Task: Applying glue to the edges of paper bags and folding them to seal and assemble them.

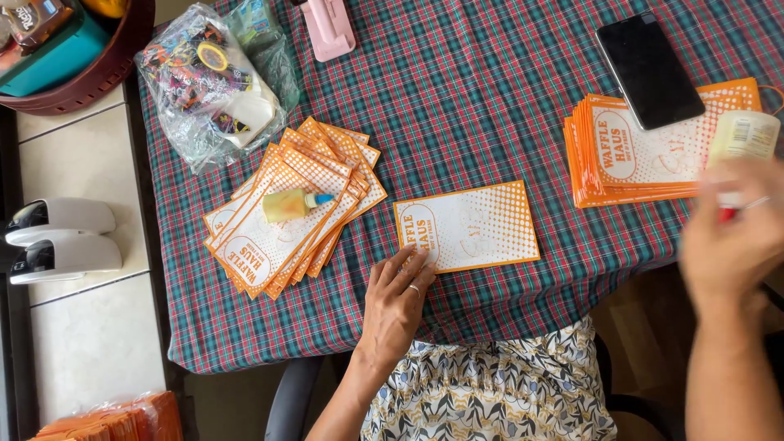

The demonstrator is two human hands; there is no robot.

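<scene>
On the plaid table [490,106], the left hand [396,306] lies flat with fingers spread, its fingertips pinning the near-left corner of a single orange-and-white card [482,224]. The right hand [731,237] is blurred; it seems to hold a red-tipped thing, but its grip is unclear. Left of the card a fanned pile [286,208] carries a glue bottle [294,204]; to the right a stack [645,155] bears a phone [649,69].

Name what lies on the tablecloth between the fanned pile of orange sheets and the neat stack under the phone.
A single orange-and-white sheet, seen in the head view.
</scene>
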